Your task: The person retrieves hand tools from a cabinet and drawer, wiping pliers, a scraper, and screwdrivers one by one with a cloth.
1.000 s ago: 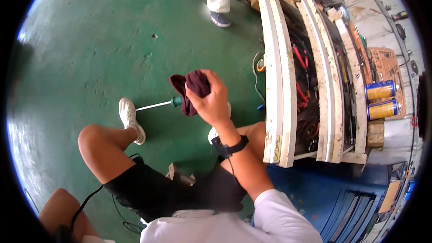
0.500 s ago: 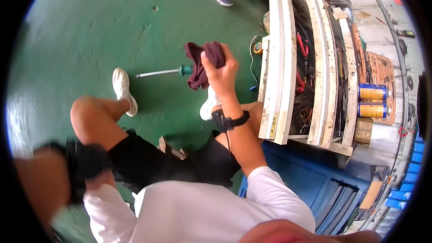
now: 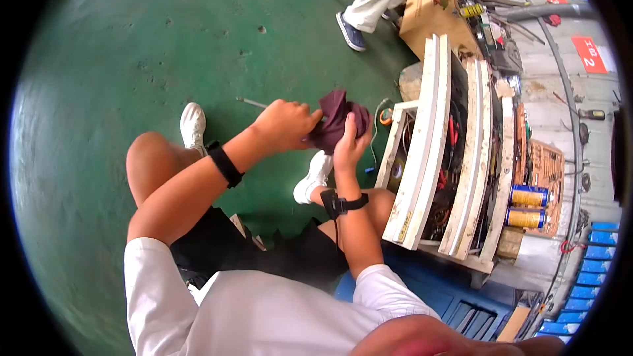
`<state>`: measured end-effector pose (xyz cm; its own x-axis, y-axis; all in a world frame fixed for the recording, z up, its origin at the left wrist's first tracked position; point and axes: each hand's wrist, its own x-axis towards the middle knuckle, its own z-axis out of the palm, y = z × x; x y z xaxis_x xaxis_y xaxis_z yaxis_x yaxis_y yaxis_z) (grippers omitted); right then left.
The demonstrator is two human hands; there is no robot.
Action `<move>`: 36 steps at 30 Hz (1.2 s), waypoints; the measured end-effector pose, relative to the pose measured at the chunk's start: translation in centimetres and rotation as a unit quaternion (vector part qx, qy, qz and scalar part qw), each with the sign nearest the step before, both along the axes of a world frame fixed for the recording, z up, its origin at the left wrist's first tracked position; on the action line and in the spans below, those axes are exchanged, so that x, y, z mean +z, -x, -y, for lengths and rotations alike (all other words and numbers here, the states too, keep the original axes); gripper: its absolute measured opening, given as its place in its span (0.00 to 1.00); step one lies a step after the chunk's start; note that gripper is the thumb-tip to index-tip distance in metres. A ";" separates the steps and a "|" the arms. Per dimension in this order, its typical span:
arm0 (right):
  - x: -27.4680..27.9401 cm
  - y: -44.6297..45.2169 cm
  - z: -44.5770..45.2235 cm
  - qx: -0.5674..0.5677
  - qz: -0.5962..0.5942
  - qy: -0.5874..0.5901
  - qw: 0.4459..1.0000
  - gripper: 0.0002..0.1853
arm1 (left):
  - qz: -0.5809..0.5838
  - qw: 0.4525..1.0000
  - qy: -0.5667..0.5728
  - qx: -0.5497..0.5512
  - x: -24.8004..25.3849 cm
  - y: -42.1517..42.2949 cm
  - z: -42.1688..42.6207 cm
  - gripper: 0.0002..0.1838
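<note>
Looking down from head height, we logged a dark red cloth (image 3: 333,117) crumpled in mid-air over the green floor (image 3: 112,86), between the two hands. The right hand (image 3: 350,148) grasped it from the side nearer the drawers (image 3: 424,151), thumb and fingers pressed into the folds. The left hand (image 3: 283,124) was clenched against the opposite edge. A thin metal rod (image 3: 252,102) stuck out past that fist, so we read the left fingers as curled around a screwdriver; its handle was hidden, and we could not tell which part lay under the grip.

From the loose creases we judged the cloth light, limp and hard to damage, with enough texture not to slip. A broad hold on the gathered bunch seemed to suit it; a pinch at one corner would have let it sag. The rod looked stiff and smooth. We thought bare metal might turn in the fingers, and that the handle end, likely thicker and heavier, offered the surer hold.

Noted nearby: tools in the drawers, two cans (image 3: 529,195) farther right, and a co-worker's blue shoe (image 3: 351,31) on the floor beyond, well apart from the hands.
</note>
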<state>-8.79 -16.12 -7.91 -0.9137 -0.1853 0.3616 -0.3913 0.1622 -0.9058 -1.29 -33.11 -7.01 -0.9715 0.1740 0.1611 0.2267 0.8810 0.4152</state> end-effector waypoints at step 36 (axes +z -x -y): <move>1.6 -1.0 1.8 0.324 0.223 -0.100 0.914 0.20 | 0.046 0.998 -0.024 0.019 2.4 -1.2 9.3 0.10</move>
